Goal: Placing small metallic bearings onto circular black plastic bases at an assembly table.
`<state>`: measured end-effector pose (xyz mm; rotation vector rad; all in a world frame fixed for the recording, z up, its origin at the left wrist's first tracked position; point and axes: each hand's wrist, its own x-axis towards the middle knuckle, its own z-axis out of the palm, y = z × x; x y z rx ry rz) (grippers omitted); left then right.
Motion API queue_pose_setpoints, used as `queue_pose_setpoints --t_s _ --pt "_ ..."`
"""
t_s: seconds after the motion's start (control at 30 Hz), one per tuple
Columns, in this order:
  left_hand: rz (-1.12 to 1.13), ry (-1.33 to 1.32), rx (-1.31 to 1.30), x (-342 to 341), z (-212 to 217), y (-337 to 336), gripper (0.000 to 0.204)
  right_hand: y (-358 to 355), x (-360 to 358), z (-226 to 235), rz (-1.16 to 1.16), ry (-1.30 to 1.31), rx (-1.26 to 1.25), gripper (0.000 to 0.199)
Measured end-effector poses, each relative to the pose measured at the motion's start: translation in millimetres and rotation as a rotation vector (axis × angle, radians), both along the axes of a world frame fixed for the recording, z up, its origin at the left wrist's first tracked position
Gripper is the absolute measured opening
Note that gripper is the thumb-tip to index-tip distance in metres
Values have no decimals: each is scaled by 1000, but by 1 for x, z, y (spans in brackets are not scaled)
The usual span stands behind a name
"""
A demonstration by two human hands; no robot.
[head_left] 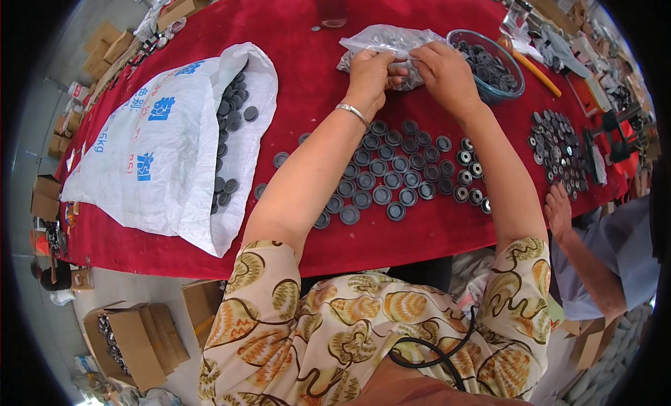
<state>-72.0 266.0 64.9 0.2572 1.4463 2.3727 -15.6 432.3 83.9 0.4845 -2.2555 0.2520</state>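
Observation:
Both arms reach over the red cloth to a clear plastic bag [393, 37] with small greyish parts inside. My left hand [372, 73] is closed on the bag's near left edge, fingers curled in. Across from it, my right hand [444, 73] pinches the bag's right side. What the small parts are cannot be made out. Just right of the bag, a glass bowl [516, 93] holds dark round pieces. Below my hands, between the forearms, dark round caps [381, 195] lie spread out in loose rows. Beside my right forearm are several with light ring centres [464, 157].
A white woven sack [147, 161] lies at the left, dark caps [237, 98] spilling from its mouth. An orange-handled tool [537, 76] rests beyond the bowl. At the right, another person's hand [558, 209] is near more round parts [556, 147] and a dark metal device [615, 130].

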Motion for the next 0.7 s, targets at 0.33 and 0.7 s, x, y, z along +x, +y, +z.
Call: queue_pose_setpoints --t_s 0.33,0.7 --pt "-33 186 -15 -11 -4 1 13 3 -19 10 71 -206 -255 17" --pt "20 223 -47 -11 3 4 16 7 -24 17 135 -259 -204 20"
